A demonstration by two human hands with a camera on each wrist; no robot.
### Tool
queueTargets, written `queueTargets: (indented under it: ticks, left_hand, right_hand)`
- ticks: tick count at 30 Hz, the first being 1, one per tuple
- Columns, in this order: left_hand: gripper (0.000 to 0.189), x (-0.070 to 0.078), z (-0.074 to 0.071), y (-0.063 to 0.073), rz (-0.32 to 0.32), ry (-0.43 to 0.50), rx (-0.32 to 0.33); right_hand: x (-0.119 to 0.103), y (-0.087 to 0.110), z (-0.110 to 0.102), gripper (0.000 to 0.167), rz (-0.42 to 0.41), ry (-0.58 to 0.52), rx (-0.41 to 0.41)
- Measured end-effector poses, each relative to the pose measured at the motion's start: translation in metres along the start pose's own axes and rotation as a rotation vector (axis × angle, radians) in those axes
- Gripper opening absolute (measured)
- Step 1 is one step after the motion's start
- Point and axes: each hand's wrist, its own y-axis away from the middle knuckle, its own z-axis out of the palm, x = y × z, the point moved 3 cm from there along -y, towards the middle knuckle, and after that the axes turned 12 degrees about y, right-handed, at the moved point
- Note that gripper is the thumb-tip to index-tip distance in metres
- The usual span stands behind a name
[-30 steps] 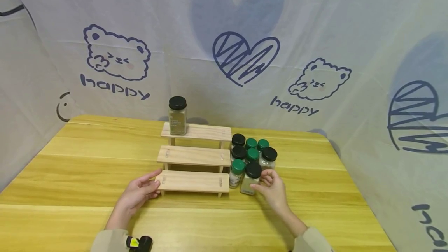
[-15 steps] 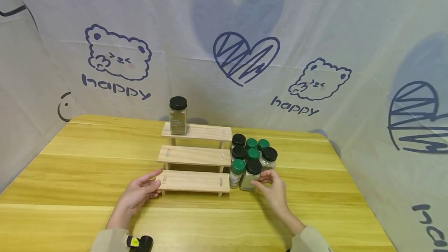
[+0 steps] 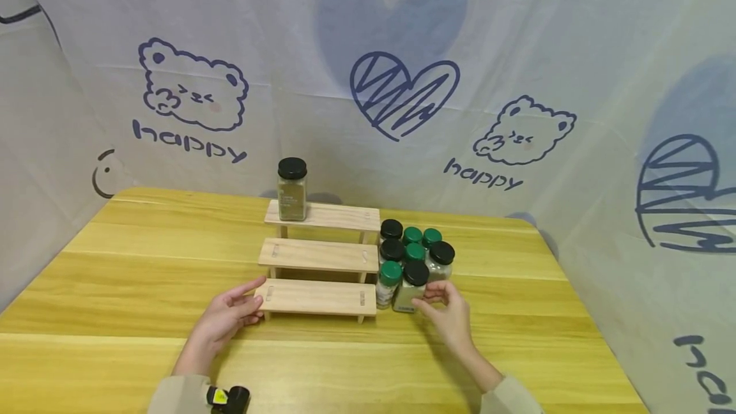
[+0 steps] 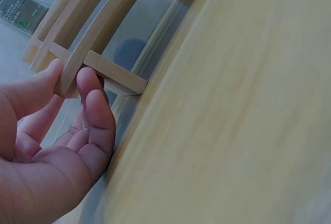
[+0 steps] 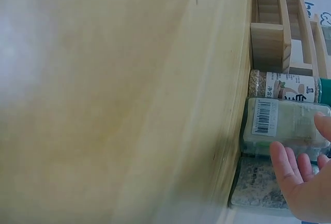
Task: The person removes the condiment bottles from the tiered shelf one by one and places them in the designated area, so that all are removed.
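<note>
A three-step wooden rack [image 3: 316,297] stands on the table. My left hand [image 3: 221,323] pinches the left end of its lowest step, thumb above and fingers beneath in the left wrist view. My right hand [image 3: 451,319] grips a square glass spice jar [image 3: 405,297] with a black lid, thumb on one side and fingers along the other. The jar stands upright, and the right wrist view shows its barcode label [image 5: 265,117]. Just left of it is a green-lidded spice jar [image 3: 387,291]. Another black-lidded spice jar [image 3: 292,193] sits on the left of the top step.
Several more spice jars crowd behind the held one, right of the rack, including a wide black-lidded jar [image 3: 441,260] and a green-lidded one [image 3: 414,253]. A printed cloth [image 3: 322,114] hangs behind the wooden table [image 3: 345,369].
My right hand has pushed the square spice jar slightly away from me, in closer to the other jars. The left hand has stayed at the rack.
</note>
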Motion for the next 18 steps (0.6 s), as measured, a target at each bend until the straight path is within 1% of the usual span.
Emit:
queueTargets:
  ticks: [5, 8, 15, 18]
  left_hand:
    - [0.049, 0.0, 0.0, 0.001, 0.0, -0.001, -0.009]
    - [0.051, 0.001, 0.001, 0.001, -0.001, -0.007, -0.005]
    - [0.053, 0.002, 0.002, 0.002, 0.006, -0.014, -0.015]
    - [0.054, 0.002, 0.002, 0.002, 0.0, -0.017, -0.012]
  right_hand:
    - [0.0, 0.006, -0.002, 0.03, 0.046, -0.026, -0.002]
    - [0.0, 0.009, -0.003, 0.029, 0.067, -0.062, 0.002]
    - [-0.007, 0.015, -0.001, 0.023, 0.041, -0.15, -0.014]
    - [-0.01, 0.017, 0.002, 0.02, 0.034, -0.207, -0.018]
